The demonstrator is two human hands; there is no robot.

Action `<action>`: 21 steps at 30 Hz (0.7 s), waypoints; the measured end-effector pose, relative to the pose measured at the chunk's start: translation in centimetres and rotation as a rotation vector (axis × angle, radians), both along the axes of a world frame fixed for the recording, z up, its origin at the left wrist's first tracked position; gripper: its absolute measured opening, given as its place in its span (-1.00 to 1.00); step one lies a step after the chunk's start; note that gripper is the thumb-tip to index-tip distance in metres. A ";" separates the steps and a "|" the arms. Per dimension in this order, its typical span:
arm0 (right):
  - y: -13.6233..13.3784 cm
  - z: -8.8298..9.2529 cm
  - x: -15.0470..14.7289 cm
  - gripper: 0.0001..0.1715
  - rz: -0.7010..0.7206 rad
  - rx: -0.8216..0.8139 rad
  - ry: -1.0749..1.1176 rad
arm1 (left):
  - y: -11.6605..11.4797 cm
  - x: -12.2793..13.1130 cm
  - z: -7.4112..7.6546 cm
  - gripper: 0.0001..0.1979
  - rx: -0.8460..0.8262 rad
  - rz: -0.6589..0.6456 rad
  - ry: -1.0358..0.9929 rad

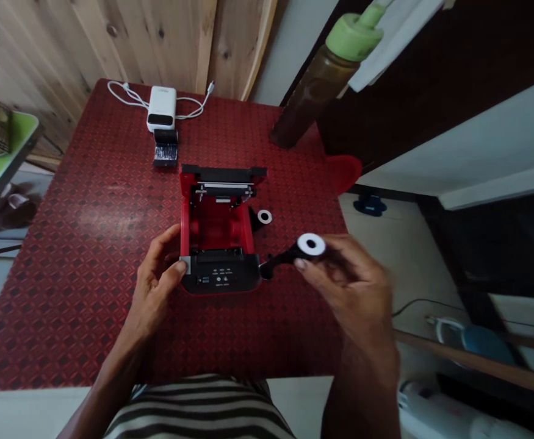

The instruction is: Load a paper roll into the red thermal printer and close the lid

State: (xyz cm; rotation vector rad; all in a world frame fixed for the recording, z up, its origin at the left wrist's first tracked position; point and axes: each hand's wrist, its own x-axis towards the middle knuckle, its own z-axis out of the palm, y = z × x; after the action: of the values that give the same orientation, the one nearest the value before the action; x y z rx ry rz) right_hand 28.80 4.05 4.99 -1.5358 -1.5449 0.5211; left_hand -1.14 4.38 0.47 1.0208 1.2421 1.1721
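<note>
A small red and black receipt printer [223, 274] sits on the table with its lid [223, 177] raised. Its red inner bay [216, 225] holds nothing that I can see. My left hand [157, 274] grips the front left corner, thumb on top and fingers along the side. To the right of the printer, my right hand [349, 280] pinches a roll [311, 244] with a white end and dark core. From that roll a dark strip [281, 259] stretches left to the printer's front right corner. Behind it, another white-ended roll [265, 217] lies beside the printer.
The table [111, 195] has a red patterned cover. At the back are a white device [162, 107] with a white cable [193, 110] and a dark shiny piece [165, 149]. A brown bottle [310, 91] with a green cap stands back right, near a red rounded object [343, 174].
</note>
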 end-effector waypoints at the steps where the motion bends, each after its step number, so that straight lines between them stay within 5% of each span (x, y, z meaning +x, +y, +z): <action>1: -0.4 -1.3 0.0 -0.78 0.008 -0.058 0.014 | 0.0 0.0 -0.2 -0.41 0.010 0.005 0.006; 7: -0.7 -5.8 -2.7 -0.75 0.139 -0.191 -0.033 | -0.1 -0.1 -0.9 -0.47 0.044 0.014 0.005; 16: -1.2 -5.0 0.3 -0.48 0.212 -0.255 -0.053 | -0.2 0.1 -0.4 -0.44 0.036 0.018 0.015; 21: 2.3 -4.8 2.2 -0.71 0.040 -0.206 -0.064 | -0.3 0.2 -0.1 -0.44 0.013 0.016 0.015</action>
State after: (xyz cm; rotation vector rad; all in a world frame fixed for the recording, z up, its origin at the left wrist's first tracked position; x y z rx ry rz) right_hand 31.02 6.37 0.17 -1.6931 -1.6144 0.6774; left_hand -0.91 4.07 0.32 1.0328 1.2585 1.1877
